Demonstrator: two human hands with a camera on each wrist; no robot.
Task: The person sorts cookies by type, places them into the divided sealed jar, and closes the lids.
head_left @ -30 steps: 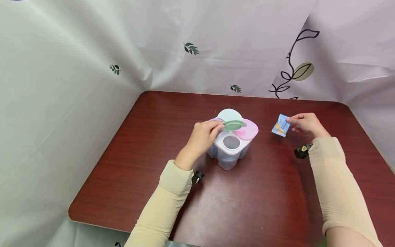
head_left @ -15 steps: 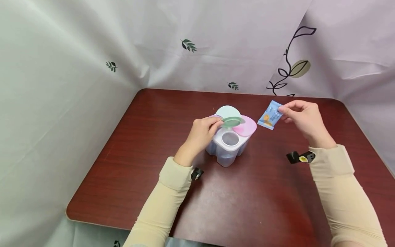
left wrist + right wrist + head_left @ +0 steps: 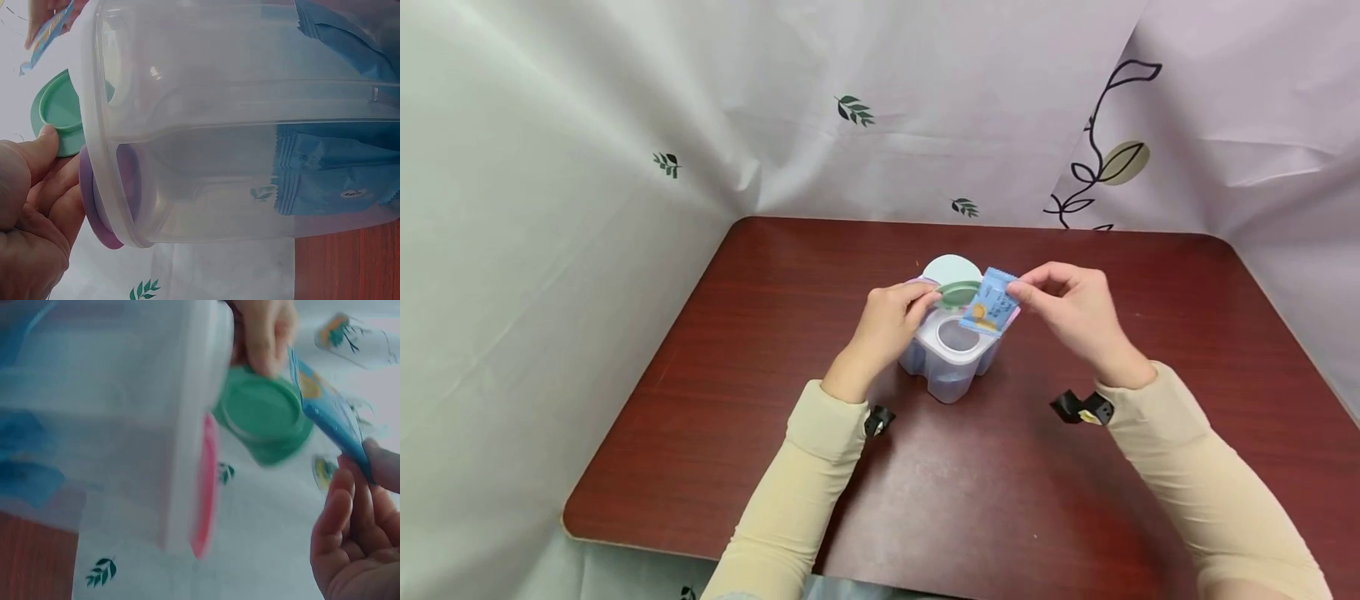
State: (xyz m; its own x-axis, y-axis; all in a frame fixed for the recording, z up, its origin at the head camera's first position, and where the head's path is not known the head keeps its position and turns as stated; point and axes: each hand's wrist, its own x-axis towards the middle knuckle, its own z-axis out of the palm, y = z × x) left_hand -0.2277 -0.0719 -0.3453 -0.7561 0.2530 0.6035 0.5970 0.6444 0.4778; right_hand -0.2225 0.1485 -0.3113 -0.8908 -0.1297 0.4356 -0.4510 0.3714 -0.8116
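Observation:
My left hand pinches the raised green lid of a translucent storage box. Under that lid, the box's front round opening lies uncovered. Between thumb and fingers, my right hand holds a small blue snack packet by one end; the packet overlaps the right side of the box in the head view. A pale blue lid lies down at the back, and a purple lid shows beside my left fingers. The pink lid is mostly hidden behind the packet in the head view.
Inside the box, several blue packets show through the wall in the left wrist view. The box stands on a dark red wooden table. Pale cloth with leaf prints hangs behind and to the left.
My right hand has carried the blue packet from the right side of the table leftward to the box, rising on the way. My left hand keeps hold of the green lid, nearly unmoved.

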